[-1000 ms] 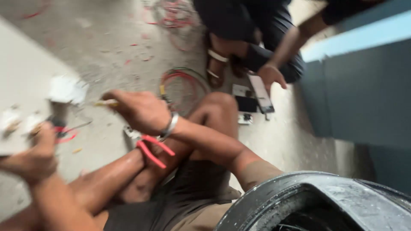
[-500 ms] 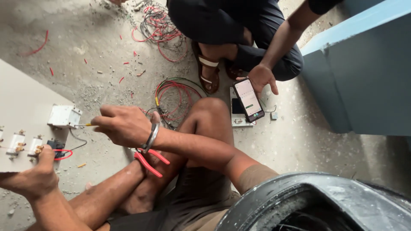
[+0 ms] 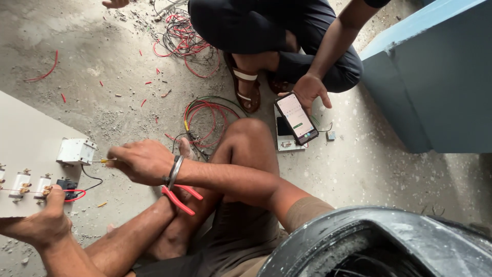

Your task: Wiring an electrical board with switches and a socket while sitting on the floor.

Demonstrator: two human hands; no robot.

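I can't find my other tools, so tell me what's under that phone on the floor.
Under the phone, which another person's hand touches, lies a white plate with a dark item on it. How far that item reaches beneath the phone is covered.

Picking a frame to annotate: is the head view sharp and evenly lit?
Head view: mostly sharp under soft daylight without hard shadows; the right hand on the screwdriver is slightly smeared, the dark rim at bottom right is near and soft, edges look wide-angle bent.
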